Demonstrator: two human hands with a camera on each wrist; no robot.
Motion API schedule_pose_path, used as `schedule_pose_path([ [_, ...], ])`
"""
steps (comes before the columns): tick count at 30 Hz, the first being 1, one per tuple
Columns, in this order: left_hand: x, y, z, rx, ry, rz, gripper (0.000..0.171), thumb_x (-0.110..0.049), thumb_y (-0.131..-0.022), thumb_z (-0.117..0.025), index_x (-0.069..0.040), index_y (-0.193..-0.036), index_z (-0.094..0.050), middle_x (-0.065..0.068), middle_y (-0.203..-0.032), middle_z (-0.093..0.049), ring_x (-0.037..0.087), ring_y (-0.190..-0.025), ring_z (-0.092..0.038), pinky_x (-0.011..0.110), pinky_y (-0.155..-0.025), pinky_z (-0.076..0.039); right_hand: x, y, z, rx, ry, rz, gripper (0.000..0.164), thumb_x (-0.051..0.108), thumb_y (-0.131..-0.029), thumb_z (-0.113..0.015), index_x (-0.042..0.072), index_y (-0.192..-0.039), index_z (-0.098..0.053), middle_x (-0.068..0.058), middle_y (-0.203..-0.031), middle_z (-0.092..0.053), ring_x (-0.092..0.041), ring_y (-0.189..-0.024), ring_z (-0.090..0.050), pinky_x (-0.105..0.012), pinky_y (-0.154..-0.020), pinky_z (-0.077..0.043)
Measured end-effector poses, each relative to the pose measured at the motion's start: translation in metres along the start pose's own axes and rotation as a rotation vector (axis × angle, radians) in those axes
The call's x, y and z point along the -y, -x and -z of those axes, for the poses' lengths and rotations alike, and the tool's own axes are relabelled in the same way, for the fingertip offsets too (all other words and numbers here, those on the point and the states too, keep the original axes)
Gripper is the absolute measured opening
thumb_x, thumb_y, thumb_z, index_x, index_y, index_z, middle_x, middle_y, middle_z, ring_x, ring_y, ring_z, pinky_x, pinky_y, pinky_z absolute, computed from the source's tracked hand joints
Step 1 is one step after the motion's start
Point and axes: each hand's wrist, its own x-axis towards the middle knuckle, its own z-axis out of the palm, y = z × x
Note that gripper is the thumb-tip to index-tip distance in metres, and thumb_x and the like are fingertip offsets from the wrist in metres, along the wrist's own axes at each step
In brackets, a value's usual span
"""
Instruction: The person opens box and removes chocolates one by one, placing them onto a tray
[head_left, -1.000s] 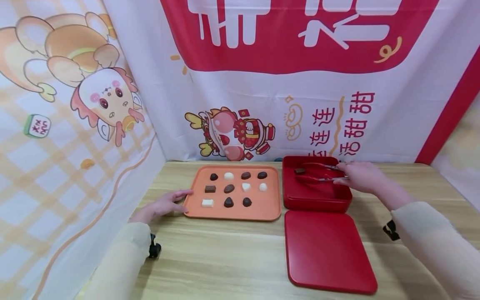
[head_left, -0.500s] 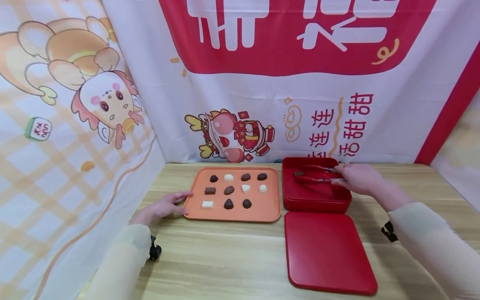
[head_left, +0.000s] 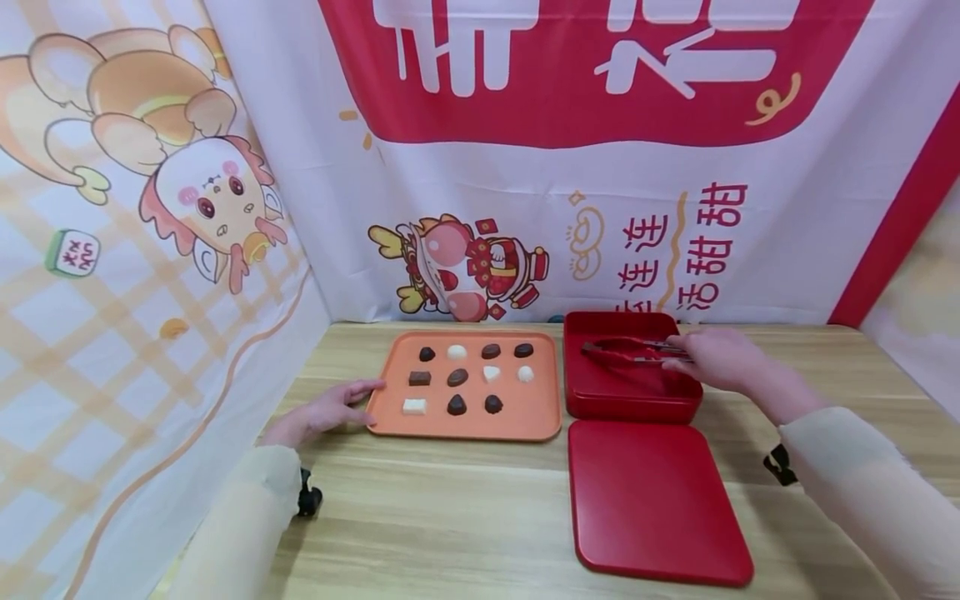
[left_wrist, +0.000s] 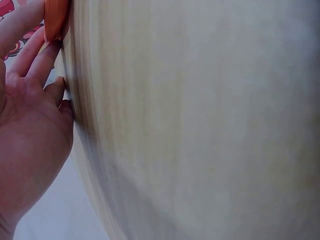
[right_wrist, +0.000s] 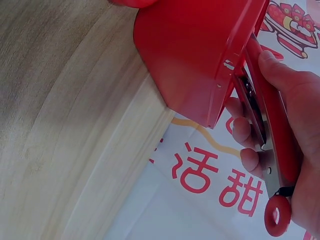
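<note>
My left hand [head_left: 328, 408] touches the left rim of an orange tray [head_left: 525, 421] with its fingers extended. The left wrist view shows those fingers [left_wrist: 37, 62] against the tray's edge. On the tray lie rows of dark, brown and white chocolates [head_left: 457, 377]. My right hand [head_left: 722, 358] grips red-and-metal tongs [head_left: 637, 342], which reach into a red box [head_left: 630, 407]. In the right wrist view, thumb and fingers wrap the tongs' handles [right_wrist: 277, 120]. At the tongs' tips, a brown chocolate [head_left: 590, 346] is partly visible inside the box; whether they pinch it is unclear.
A red lid [head_left: 660, 500] lies flat in front of the box on the wooden table [head_left: 420, 517]. A printed cloth [head_left: 585, 175] hangs right behind the tray and box. Another patterned cloth [head_left: 150, 333] hangs along the left side.
The tongs' tips have come nearer together, and the chocolate between them now shows less, a little farther left. The left hand and tray have kept their places.
</note>
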Motion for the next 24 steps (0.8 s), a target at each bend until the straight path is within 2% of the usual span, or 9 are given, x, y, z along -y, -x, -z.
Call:
schedule_pose_path([
  [3,0.002,0.001,0.000,0.003,-0.033,-0.010,0.076,-0.022,-0.085,-0.076,-0.003,-0.149,-0.037,0.026,-0.153,-0.027,0.045,-0.139,-0.021,0.057,-0.110,-0.021,0.001,0.001,-0.001,-0.003,-0.002,0.001,0.020,0.029,-0.088,-0.072,0.011,-0.086,-0.064,0.006,-0.063,-0.050,-0.012,-0.057,-0.049,-0.034,-0.056,-0.045],
  [6,0.004,0.001,-0.002,0.005,-0.028,-0.009,0.076,-0.022,-0.085,-0.075,-0.003,-0.149,-0.037,0.026,-0.153,-0.027,0.046,-0.139,-0.021,0.058,-0.110,-0.022,0.001,0.001,-0.002,-0.003,-0.007,-0.001,0.021,0.029,-0.088,-0.072,0.010,-0.088,-0.065,0.006,-0.063,-0.051,-0.012,-0.057,-0.050,-0.034,-0.056,-0.046],
  [10,0.004,0.001,-0.003,0.006,0.012,0.005,0.076,-0.018,-0.085,-0.075,-0.003,-0.149,-0.037,0.024,-0.154,-0.026,0.044,-0.141,-0.020,0.056,-0.111,-0.020,0.000,0.006,0.000,-0.023,-0.039,-0.004,0.021,0.028,-0.088,-0.072,0.008,-0.092,-0.067,0.007,-0.068,-0.055,-0.013,-0.062,-0.054,-0.038,-0.061,-0.050],
  [14,0.003,0.000,-0.002,0.003,0.031,-0.002,0.075,-0.013,-0.085,-0.075,-0.001,-0.148,-0.036,0.025,-0.154,-0.026,0.044,-0.141,-0.018,0.056,-0.112,-0.018,-0.001,0.015,0.007,-0.055,-0.065,0.003,0.021,0.027,-0.087,-0.073,0.009,-0.093,-0.065,0.008,-0.067,-0.053,-0.012,-0.061,-0.052,-0.037,-0.060,-0.047],
  [17,0.003,0.000,-0.001,0.004,0.041,-0.004,0.074,-0.012,-0.086,-0.074,0.000,-0.149,-0.035,0.026,-0.154,-0.024,0.045,-0.141,-0.017,0.057,-0.112,-0.018,0.001,0.022,0.015,-0.077,-0.053,0.008,0.028,0.028,-0.087,-0.074,0.007,-0.103,-0.067,0.005,-0.071,-0.057,-0.014,-0.063,-0.054,-0.039,-0.060,-0.049],
  [21,0.001,0.000,-0.001,0.007,0.058,0.011,0.075,-0.011,-0.086,-0.074,-0.001,-0.149,-0.034,0.027,-0.155,-0.021,0.045,-0.141,-0.017,0.057,-0.112,-0.018,0.007,0.031,0.023,-0.109,-0.023,0.007,0.046,0.030,-0.087,-0.074,0.001,-0.122,-0.065,-0.008,-0.091,-0.069,-0.023,-0.075,-0.064,-0.049,-0.069,-0.054],
  [24,0.000,0.000,-0.001,0.011,0.063,0.014,0.076,-0.012,-0.086,-0.074,-0.001,-0.150,-0.034,0.026,-0.155,-0.021,0.044,-0.141,-0.016,0.057,-0.112,-0.018,0.011,0.037,0.027,-0.133,-0.006,0.017,0.052,0.031,-0.087,-0.074,0.000,-0.127,-0.063,-0.012,-0.098,-0.070,-0.027,-0.080,-0.067,-0.051,-0.072,-0.054],
])
